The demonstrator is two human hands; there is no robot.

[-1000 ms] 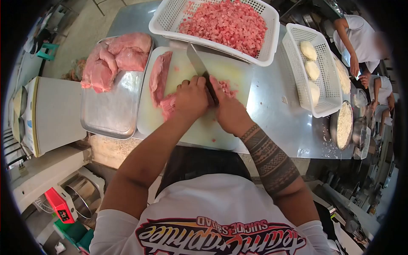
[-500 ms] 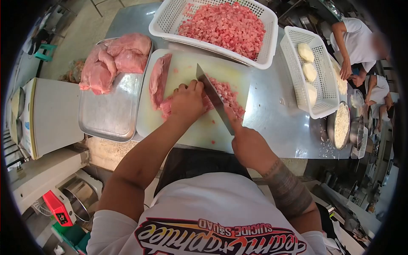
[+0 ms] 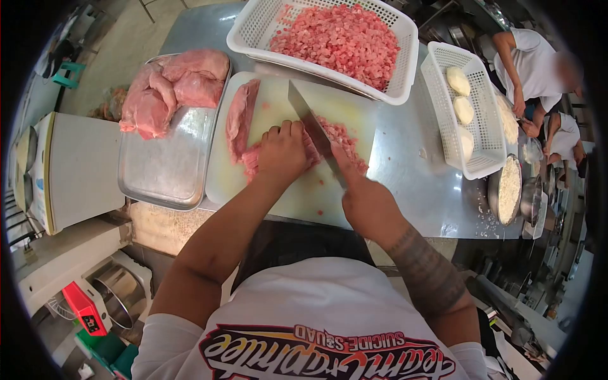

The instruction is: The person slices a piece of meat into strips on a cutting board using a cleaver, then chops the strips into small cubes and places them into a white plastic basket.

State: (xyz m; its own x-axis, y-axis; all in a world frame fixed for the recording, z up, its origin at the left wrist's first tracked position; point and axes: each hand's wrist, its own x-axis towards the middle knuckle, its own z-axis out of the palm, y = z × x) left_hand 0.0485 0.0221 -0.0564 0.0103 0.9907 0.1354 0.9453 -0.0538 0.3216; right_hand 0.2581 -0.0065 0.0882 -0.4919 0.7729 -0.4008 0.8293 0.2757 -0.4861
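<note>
white cutting board point(image 3: 294, 199) with meat point(image 3: 237, 117) lies on a steel kitchen table point(image 3: 405, 190).

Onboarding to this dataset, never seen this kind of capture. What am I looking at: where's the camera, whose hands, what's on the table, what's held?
There is no machine here. A person works with two bare hands, and the single camera sits on their head, looking forward and down. That explains the rounded fisheye edges and their own shirt at the bottom.

The right hand grips a knife, with the blade angled across a white cutting board. The left hand, fingers curled, presses on strips of raw meat beside the blade. A small diced pile lies on the blade's other side.

Left of the board, a metal tray holds large raw pieces. Beyond the board, a white basket is full of meat cubes. A second basket to the right holds pale lumps. Everything stands on a steel table. Other people work at the upper right.
</note>
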